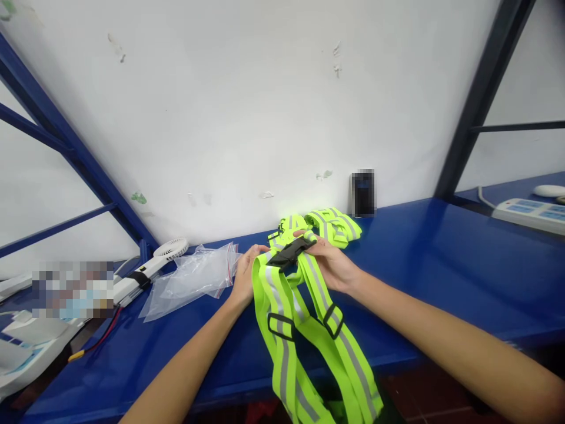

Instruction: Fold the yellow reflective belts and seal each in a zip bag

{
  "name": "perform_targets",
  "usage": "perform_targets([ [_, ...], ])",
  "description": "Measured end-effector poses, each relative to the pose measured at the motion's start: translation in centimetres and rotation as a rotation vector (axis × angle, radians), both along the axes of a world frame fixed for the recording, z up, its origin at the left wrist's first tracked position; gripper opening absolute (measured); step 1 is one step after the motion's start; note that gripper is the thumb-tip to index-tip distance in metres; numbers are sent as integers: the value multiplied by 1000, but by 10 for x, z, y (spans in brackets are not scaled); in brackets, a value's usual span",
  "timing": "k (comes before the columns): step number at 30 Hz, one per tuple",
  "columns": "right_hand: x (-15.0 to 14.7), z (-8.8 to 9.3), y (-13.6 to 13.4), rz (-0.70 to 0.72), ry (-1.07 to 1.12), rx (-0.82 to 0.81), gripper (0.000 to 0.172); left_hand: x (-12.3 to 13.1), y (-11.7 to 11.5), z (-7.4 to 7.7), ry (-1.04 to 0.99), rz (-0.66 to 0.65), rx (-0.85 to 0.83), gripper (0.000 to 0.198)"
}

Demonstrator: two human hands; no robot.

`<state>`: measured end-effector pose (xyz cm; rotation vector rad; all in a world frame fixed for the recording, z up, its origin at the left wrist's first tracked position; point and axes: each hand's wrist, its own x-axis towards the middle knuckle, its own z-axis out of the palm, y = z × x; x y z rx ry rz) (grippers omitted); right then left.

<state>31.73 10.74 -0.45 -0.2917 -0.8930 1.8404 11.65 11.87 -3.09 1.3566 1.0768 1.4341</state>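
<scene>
A neon-yellow reflective strap vest with grey stripes hangs from both my hands over the front edge of the blue table. My left hand grips its left strap near the top. My right hand holds the other side, fingers by the black plastic buckle that sits between the two hands. Two black sliders sit lower on the straps.
More folded yellow vests lie behind my hands by the white wall. Clear plastic bags and a small white fan lie to the left. A white power strip sits far right. Dark blue frame posts stand at both sides.
</scene>
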Motion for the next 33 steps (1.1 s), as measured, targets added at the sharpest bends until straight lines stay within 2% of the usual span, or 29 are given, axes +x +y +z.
perform_targets([
  [3,-2,0,2,-98,-11,-12,34,4,-7,4,-142,-80,-57,47],
  [6,-4,-3,9,-261,-51,-18,35,10,-16,10,-344,-323,-164,54],
  [9,-3,-8,15,-350,-97,-2,40,13,-21,12,-381,-476,-201,44],
  [12,-3,-12,16,-357,-140,-1,49,14,-22,11,-329,-461,-191,41],
  [15,-6,-13,14,-304,-127,-30,55,14,-21,11,-288,-410,-186,28],
  [17,-8,-12,11,-222,-120,-41,47,14,-20,11,-303,-382,-205,28],
  [21,-11,-11,7,-88,-196,-40,18,15,-18,13,-349,-319,-241,35],
  [25,-10,-12,6,-76,-248,-54,11,16,-16,11,-318,-277,-269,34],
  [28,-10,-12,5,-65,-263,-29,13,17,-15,9,-323,-246,-269,39],
  [33,-13,-15,2,-67,-315,33,27,15,-14,4,-253,-207,-261,35],
])
